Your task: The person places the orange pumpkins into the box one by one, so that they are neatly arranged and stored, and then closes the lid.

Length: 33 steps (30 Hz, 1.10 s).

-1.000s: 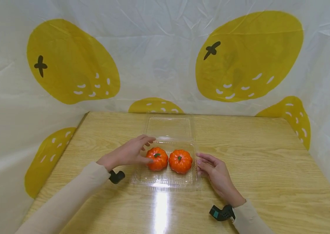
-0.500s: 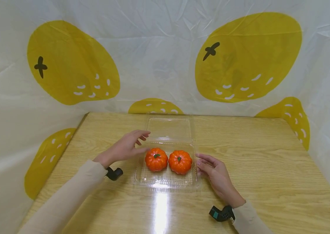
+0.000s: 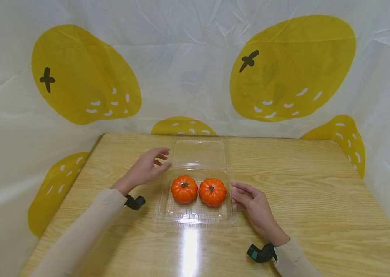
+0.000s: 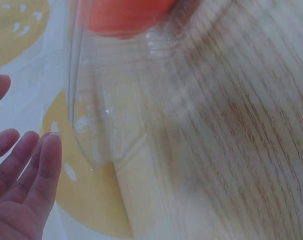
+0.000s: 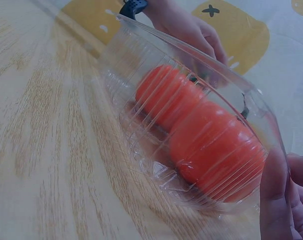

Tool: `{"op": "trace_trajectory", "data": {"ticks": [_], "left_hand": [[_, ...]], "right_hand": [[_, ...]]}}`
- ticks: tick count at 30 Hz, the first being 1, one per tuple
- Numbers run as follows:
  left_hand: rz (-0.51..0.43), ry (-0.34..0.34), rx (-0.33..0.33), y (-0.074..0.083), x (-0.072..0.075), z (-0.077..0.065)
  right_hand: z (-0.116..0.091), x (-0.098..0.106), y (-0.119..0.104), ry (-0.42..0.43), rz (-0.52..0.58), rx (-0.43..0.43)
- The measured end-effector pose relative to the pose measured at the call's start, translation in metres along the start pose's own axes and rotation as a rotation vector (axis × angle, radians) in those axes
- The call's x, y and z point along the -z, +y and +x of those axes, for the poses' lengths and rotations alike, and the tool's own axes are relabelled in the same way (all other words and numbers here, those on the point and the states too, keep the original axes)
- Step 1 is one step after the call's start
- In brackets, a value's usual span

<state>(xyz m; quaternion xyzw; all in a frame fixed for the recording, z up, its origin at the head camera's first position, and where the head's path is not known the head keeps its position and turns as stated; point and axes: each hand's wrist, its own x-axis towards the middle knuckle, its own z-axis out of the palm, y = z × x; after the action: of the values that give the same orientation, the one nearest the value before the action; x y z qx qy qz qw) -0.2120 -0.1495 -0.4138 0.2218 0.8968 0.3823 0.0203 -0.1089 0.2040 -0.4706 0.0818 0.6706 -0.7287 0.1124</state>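
Observation:
Two orange toy pumpkins, the left one (image 3: pixel 184 189) and the right one (image 3: pixel 212 192), sit side by side in a clear plastic clamshell container (image 3: pixel 195 215). Its lid (image 3: pixel 199 152) lies folded back, away from the person. My right hand (image 3: pixel 257 209) pinches the container's right rim between thumb and fingers; the right wrist view shows the fingers (image 5: pixel 275 195) against the outer wall. Beside the hinge and the lid's left edge is my left hand (image 3: pixel 144 167), fingers spread and bent loosely, nothing in it. In the left wrist view it appears apart from the plastic.
The container rests on a wood-grain table (image 3: pixel 302 184). A white cloth (image 3: pixel 188 77) with yellow fruit prints stands along the table's back and sides. Each wrist carries a black camera, such as the left camera (image 3: pixel 135 202).
My left hand has drawn off the left pumpkin, moving left and away from the person to beside the lid. My right hand has stayed at the rim.

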Motion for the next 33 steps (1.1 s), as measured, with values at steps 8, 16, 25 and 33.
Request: {"op": "trace_trajectory", "data": {"ticks": [8, 16, 25, 33], "left_hand": [[-0.047, 0.068, 0.063, -0.016, -0.002, 0.008], [-0.143, 0.083, 0.172, -0.027, -0.002, 0.016], [-0.202, 0.104, 0.238, -0.039, -0.005, 0.026], [-0.357, 0.065, 0.281, -0.054, -0.01, 0.032]], "right_hand": [[0.001, 0.001, 0.002, 0.014, 0.005, 0.019], [0.001, 0.001, 0.002, 0.008, 0.002, 0.014], [0.0, 0.002, 0.0, 0.017, 0.001, -0.003], [0.001, 0.001, 0.0, -0.003, 0.017, 0.014]]}}
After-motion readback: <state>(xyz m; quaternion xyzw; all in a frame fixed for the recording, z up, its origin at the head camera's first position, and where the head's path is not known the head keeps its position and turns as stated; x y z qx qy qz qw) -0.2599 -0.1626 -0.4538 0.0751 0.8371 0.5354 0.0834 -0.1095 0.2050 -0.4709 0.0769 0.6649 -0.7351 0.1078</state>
